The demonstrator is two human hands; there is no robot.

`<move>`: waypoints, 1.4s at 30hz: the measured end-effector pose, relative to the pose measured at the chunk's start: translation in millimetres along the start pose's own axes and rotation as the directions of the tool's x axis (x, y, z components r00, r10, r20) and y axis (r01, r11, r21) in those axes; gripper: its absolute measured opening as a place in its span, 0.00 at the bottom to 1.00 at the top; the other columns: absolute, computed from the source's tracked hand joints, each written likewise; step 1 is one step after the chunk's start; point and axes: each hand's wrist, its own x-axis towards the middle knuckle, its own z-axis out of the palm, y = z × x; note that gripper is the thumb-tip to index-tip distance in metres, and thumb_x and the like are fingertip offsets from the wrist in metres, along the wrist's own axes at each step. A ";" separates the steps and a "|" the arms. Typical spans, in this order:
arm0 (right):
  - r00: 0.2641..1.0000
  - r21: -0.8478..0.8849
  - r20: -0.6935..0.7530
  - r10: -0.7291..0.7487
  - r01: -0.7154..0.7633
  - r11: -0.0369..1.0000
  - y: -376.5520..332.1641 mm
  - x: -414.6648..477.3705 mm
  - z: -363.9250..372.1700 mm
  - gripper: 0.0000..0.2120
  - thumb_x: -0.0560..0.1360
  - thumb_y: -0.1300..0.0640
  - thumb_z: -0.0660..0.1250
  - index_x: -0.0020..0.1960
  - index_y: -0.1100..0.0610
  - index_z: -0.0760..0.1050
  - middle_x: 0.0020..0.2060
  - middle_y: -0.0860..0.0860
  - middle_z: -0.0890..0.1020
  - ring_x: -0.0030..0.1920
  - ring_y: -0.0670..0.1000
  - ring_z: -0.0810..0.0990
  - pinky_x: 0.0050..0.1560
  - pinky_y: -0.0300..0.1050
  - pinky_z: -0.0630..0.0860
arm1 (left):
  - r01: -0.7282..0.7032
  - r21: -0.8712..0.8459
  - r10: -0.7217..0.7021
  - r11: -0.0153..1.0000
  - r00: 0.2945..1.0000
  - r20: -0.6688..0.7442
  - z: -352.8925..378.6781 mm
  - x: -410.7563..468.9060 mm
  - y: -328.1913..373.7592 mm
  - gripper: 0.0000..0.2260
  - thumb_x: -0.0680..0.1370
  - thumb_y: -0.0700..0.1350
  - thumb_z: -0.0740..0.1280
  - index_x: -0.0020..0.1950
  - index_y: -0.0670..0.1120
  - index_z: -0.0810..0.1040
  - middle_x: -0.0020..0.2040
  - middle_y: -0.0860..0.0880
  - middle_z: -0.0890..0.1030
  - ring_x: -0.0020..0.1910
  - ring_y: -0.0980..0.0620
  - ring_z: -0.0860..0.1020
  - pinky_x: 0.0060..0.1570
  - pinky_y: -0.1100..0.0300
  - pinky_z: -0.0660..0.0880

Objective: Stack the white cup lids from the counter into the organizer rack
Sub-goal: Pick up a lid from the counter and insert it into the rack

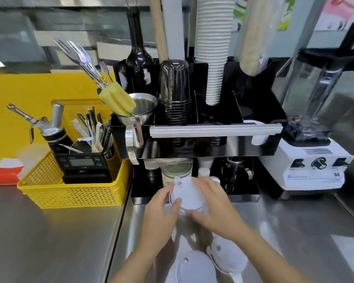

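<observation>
Head view: both hands meeting low in the middle, just in front of the black organizer rack (192, 148). Left hand (161, 211) curled round the left edge of a small stack of flat round white plastic cup lids (189, 196), thumb pressed on the near rim. Right hand (215, 207) cupped over the right and near side of the same stack, fingers closed against it. Stack held between the two, tilted with its flat face up toward the camera, a small tab sticking out at the far edge; hard to say whether lifted clear of the shiny steel worktop (59, 231) or resting on something beneath.

More loose white lids (194, 266) lying flat on the worktop nearer the body, below the wrists, some overlapping; exact count not readable through the blur.

Key relation: rack straight ahead and above the held stack, away from the body. Open lower bay directly beyond the fingertips, crowded with a pale round tin (177, 172) and small white bottles. Upper tier set behind a silver bar (215, 129), holding nested dark cups (175, 94) and a tall column of white paper cups (214, 58). Likely next: forward and upward carry, lids kept level and squared. Both hands equally near; neither favoured. Which slot takes the lids not evident from here.
</observation>
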 end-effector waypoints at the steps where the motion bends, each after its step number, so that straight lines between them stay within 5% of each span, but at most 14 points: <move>1: 0.999 0.004 -0.026 -0.021 0.021 1.000 -1.1 1.8 -11.1 0.37 0.64 0.40 0.59 0.70 0.54 0.62 0.67 0.50 0.66 0.66 0.50 0.62 0.68 0.44 0.60 | 0.004 -0.063 -0.006 0.998 1.000 -0.027 -0.8 4.7 15.8 0.14 0.74 0.39 0.67 0.56 0.54 0.76 0.51 0.60 0.79 0.51 0.66 0.76 0.51 0.68 0.73; 4: 0.991 -0.012 -0.108 -0.079 0.078 0.997 -6.0 6.0 -43.2 0.37 0.66 0.40 0.60 0.71 0.55 0.61 0.68 0.51 0.64 0.68 0.47 0.58 0.68 0.41 0.56 | 0.072 -0.255 -0.093 0.964 0.993 -0.072 2.0 19.8 55.8 0.12 0.73 0.38 0.69 0.50 0.53 0.77 0.50 0.54 0.81 0.50 0.59 0.78 0.50 0.61 0.76; 7: 0.972 -0.045 -0.197 -0.131 0.124 0.991 -5.8 9.5 -73.5 0.36 0.67 0.40 0.62 0.71 0.54 0.62 0.67 0.48 0.64 0.67 0.44 0.58 0.67 0.37 0.54 | 0.208 -0.482 -0.235 0.851 0.972 0.003 6.0 36.0 89.7 0.15 0.70 0.35 0.71 0.55 0.45 0.75 0.50 0.47 0.81 0.51 0.49 0.80 0.52 0.50 0.78; 9: 0.954 -0.064 -0.254 -0.161 0.150 0.987 -3.8 11.9 -92.1 0.35 0.68 0.40 0.64 0.71 0.53 0.62 0.66 0.47 0.64 0.67 0.44 0.59 0.67 0.36 0.55 | 0.257 -0.550 -0.247 0.794 0.964 0.094 8.1 47.2 111.8 0.18 0.70 0.32 0.69 0.59 0.40 0.73 0.50 0.43 0.81 0.48 0.46 0.81 0.48 0.52 0.80; 12: 0.927 -0.113 -0.323 -0.192 0.164 0.980 -2.7 16.6 -117.1 0.33 0.68 0.40 0.65 0.68 0.52 0.62 0.65 0.50 0.67 0.65 0.43 0.61 0.65 0.41 0.60 | 0.192 -0.527 -0.141 0.828 0.981 0.136 14.6 58.9 140.2 0.12 0.72 0.30 0.67 0.52 0.41 0.76 0.43 0.46 0.81 0.40 0.52 0.81 0.37 0.61 0.80; 15: 0.877 -0.270 -0.422 -0.229 0.119 0.955 -2.7 25.2 -137.4 0.32 0.68 0.38 0.64 0.65 0.54 0.64 0.63 0.57 0.72 0.63 0.51 0.67 0.61 0.46 0.61 | 0.116 -0.495 -0.066 0.861 0.991 0.117 26.5 69.0 162.7 0.11 0.72 0.32 0.66 0.47 0.47 0.76 0.44 0.48 0.80 0.42 0.52 0.80 0.43 0.57 0.79; 18: 0.847 -0.333 -0.481 -0.225 0.061 0.941 -4.9 37.3 -157.5 0.32 0.66 0.36 0.63 0.62 0.54 0.67 0.58 0.59 0.75 0.58 0.58 0.71 0.57 0.50 0.63 | 0.048 -0.454 -0.010 0.890 0.996 0.086 40.0 80.6 181.4 0.12 0.72 0.33 0.67 0.53 0.44 0.77 0.50 0.45 0.81 0.49 0.48 0.80 0.50 0.51 0.78; 23: 0.930 -0.267 -0.341 -0.136 0.042 0.963 3.6 63.7 -203.1 0.41 0.66 0.38 0.67 0.71 0.58 0.61 0.63 0.57 0.70 0.63 0.55 0.66 0.62 0.44 0.61 | -0.061 -0.394 0.094 0.917 0.994 0.064 61.9 107.9 208.4 0.12 0.72 0.34 0.66 0.52 0.46 0.74 0.47 0.51 0.78 0.49 0.51 0.78 0.48 0.58 0.76; 26: 0.970 -0.256 -0.238 -0.046 -0.017 0.966 13.0 80.4 -227.6 0.40 0.69 0.46 0.71 0.73 0.57 0.56 0.65 0.56 0.66 0.66 0.55 0.63 0.62 0.40 0.58 | -0.178 -0.198 0.200 0.964 0.975 0.098 76.2 130.0 214.7 0.13 0.73 0.37 0.65 0.54 0.50 0.70 0.50 0.54 0.76 0.52 0.52 0.75 0.47 0.64 0.72; 30: 0.994 -0.335 -0.101 0.046 -0.078 0.939 23.6 102.2 -246.4 0.36 0.69 0.45 0.70 0.70 0.59 0.60 0.63 0.55 0.67 0.65 0.54 0.65 0.65 0.47 0.66 | -0.358 0.114 0.343 0.927 0.930 0.136 93.6 157.4 206.9 0.26 0.73 0.41 0.64 0.70 0.47 0.61 0.70 0.48 0.67 0.69 0.48 0.63 0.65 0.55 0.62; 33: 0.994 -0.403 0.008 0.107 -0.094 0.910 31.1 115.4 -248.7 0.32 0.69 0.44 0.69 0.65 0.60 0.66 0.58 0.55 0.71 0.58 0.56 0.71 0.61 0.52 0.70 | -0.444 0.292 0.405 0.847 0.895 0.187 104.0 174.1 195.3 0.22 0.74 0.44 0.64 0.68 0.46 0.66 0.69 0.47 0.69 0.68 0.47 0.64 0.67 0.54 0.60; 38: 0.980 -0.601 0.134 0.147 -0.037 0.799 49.2 130.7 -240.3 0.26 0.70 0.39 0.64 0.61 0.56 0.69 0.48 0.50 0.73 0.48 0.50 0.67 0.62 0.52 0.59 | -0.483 0.482 0.397 0.731 0.876 0.276 114.6 186.6 174.8 0.18 0.75 0.48 0.62 0.65 0.48 0.69 0.66 0.49 0.72 0.70 0.47 0.61 0.69 0.52 0.53; 42: 0.934 -0.702 0.247 0.256 -0.010 0.712 55.4 143.5 -233.7 0.24 0.70 0.41 0.64 0.56 0.58 0.72 0.42 0.51 0.77 0.47 0.53 0.73 0.58 0.52 0.58 | -0.567 0.629 0.447 0.532 0.819 0.360 119.4 188.4 162.8 0.15 0.76 0.49 0.59 0.61 0.49 0.74 0.69 0.52 0.69 0.70 0.47 0.58 0.70 0.51 0.46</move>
